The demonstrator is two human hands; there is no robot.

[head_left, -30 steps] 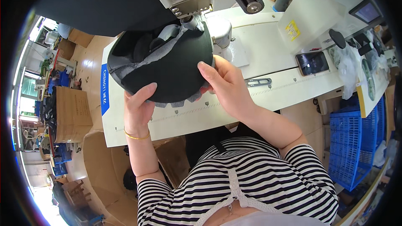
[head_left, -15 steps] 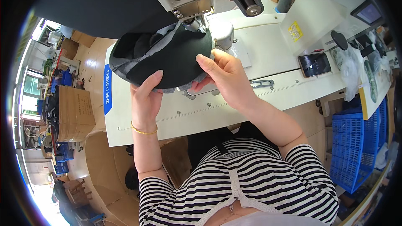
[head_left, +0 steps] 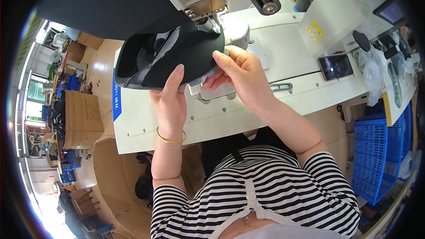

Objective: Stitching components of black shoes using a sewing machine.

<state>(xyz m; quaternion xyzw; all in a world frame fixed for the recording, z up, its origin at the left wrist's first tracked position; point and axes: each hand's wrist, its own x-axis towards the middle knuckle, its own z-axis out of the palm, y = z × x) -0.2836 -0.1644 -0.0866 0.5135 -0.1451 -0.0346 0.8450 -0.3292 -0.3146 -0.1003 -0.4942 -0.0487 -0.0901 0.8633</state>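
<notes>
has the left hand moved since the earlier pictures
Yes: judged against the blue strip at the left end of the white table, the left hand has shifted right and slightly forward, still holding the black fabric piece.

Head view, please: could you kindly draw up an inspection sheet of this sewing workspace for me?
Surface: white table, ruler scale along its front.
Job's things: curved black and grey fabric piece at the sewing machine.
Clutter: phone on the table's right part; clear plastic bag beyond it.
Hands: left hand grips the piece's near edge, thumb on top; right hand pinches its right edge.
Cables: nothing seen clearly.
Surroundings: cardboard box left, blue crates right.
</notes>
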